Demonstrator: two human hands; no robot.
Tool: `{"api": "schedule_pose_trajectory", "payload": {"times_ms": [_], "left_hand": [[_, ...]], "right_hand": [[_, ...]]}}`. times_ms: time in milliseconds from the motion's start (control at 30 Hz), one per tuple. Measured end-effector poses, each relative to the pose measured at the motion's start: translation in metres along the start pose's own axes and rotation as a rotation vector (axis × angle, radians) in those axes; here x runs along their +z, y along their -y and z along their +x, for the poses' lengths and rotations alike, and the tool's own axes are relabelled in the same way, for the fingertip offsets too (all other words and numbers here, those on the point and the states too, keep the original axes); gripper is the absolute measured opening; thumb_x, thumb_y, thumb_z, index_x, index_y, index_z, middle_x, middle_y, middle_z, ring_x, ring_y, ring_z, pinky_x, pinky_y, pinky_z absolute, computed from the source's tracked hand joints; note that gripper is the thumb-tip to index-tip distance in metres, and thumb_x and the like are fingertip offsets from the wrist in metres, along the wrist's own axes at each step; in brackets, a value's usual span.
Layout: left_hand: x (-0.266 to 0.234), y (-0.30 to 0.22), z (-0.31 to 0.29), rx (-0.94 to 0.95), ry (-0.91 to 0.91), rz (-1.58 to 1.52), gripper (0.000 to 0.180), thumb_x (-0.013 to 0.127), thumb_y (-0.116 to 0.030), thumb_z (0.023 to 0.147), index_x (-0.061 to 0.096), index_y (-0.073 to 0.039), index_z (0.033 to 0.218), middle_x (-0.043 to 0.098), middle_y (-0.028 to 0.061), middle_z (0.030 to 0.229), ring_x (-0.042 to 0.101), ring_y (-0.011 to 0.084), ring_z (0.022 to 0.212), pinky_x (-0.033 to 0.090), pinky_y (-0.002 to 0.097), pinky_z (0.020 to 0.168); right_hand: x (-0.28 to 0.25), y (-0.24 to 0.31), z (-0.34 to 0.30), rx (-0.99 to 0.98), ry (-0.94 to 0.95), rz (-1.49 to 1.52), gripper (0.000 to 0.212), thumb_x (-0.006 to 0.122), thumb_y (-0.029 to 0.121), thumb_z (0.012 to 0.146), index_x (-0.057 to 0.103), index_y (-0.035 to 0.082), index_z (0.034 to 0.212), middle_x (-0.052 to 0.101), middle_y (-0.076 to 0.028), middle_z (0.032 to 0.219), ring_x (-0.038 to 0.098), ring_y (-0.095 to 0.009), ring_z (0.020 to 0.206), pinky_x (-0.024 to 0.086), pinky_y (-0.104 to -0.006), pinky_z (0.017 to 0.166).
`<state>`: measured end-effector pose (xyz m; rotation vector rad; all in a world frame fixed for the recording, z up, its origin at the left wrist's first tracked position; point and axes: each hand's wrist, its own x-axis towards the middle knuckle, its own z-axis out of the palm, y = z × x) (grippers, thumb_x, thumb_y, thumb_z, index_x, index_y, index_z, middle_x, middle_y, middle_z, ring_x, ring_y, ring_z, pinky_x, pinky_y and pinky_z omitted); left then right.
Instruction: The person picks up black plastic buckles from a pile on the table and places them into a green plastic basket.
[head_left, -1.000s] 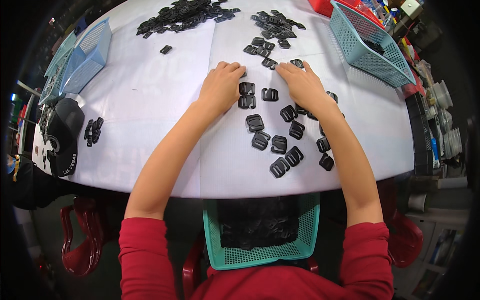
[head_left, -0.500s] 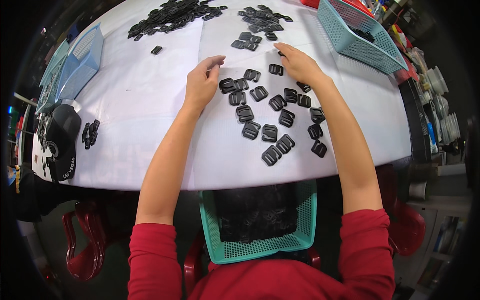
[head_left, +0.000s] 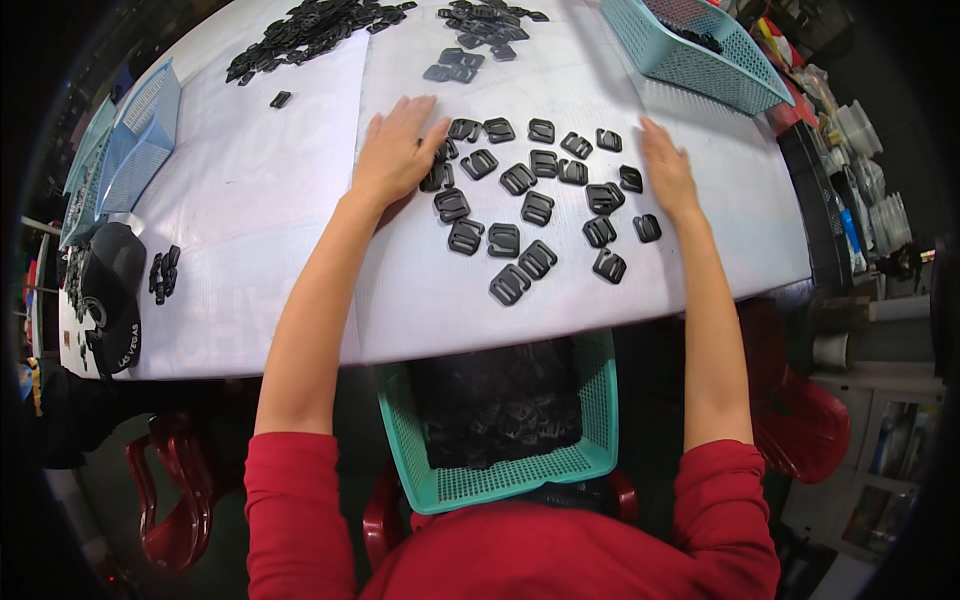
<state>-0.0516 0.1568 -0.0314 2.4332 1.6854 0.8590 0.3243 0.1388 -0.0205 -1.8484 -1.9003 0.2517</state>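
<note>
Black plastic strap buckles [head_left: 538,208] lie loosely spread on the white tabletop, between my two hands. My left hand [head_left: 400,150] rests at the left side of this group, fingers stretched out and thumb near the outermost buckles; some of these are partly hidden by it. On the other side, my right hand [head_left: 668,168] stands edge-on to the table with its fingers extended, close to the buckle [head_left: 631,179] at the group's right edge. Neither hand holds anything. Each buckle is a flat rounded frame with slots.
A big heap of buckles [head_left: 310,38] lies at the far left, with smaller clusters [head_left: 455,66] beside it. A light-blue basket [head_left: 700,60] stands far right; blue baskets [head_left: 140,140] and a black cap [head_left: 115,290] sit left. A green basket [head_left: 500,480] of black pieces is below the table edge.
My right hand has moved right and nearer, away from the far end of the group. My left hand's fingers have spread, and the buckles have shifted, several now forming a row at the far side.
</note>
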Motion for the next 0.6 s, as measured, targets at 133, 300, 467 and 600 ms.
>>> {"api": "schedule_pose_trajectory", "payload": {"times_ms": [133,300,467,600], "left_hand": [[0.021,-0.035,0.02,-0.062,0.145,-0.122,0.056,0.035,-0.047,0.099,0.045,-0.009,0.139,0.044,0.0126,0.144,0.031,0.0299,0.139,0.018,0.0517,0.114],[0.034,-0.089,0.013,0.005,0.114,-0.198,0.046,0.034,-0.038,0.1,0.052,-0.013,0.133,0.049,0.0091,0.141,0.035,0.0296,0.137,0.021,0.051,0.113],[0.019,-0.109,-0.015,-0.178,0.087,-0.396,0.037,0.04,-0.029,0.097,0.058,-0.009,0.123,0.057,0.0144,0.13,0.045,0.0292,0.129,0.03,0.048,0.109],[0.003,-0.128,-0.066,-0.282,0.019,-0.506,0.033,0.048,-0.028,0.094,0.061,-0.01,0.119,0.058,0.0192,0.126,0.047,0.0249,0.128,0.032,0.0443,0.109]], "right_hand": [[0.048,0.068,0.003,-0.137,0.094,0.021,0.06,0.027,0.055,0.099,0.042,0.016,0.143,0.038,-0.006,0.15,0.027,-0.025,0.142,0.014,-0.0504,0.116],[0.052,0.107,-0.015,-0.186,0.045,0.222,0.051,0.03,0.045,0.1,0.052,0.013,0.134,0.05,-0.008,0.14,0.039,-0.027,0.134,0.023,-0.0468,0.113],[0.053,0.143,-0.049,-0.043,-0.075,0.5,0.045,0.036,0.039,0.099,0.064,0.008,0.116,0.063,-0.014,0.119,0.055,-0.034,0.114,0.041,-0.0422,0.098],[0.054,0.15,-0.095,-0.019,-0.029,0.63,0.049,0.038,0.044,0.097,0.064,0.009,0.117,0.062,-0.016,0.121,0.054,-0.035,0.116,0.041,-0.0406,0.098]]}}
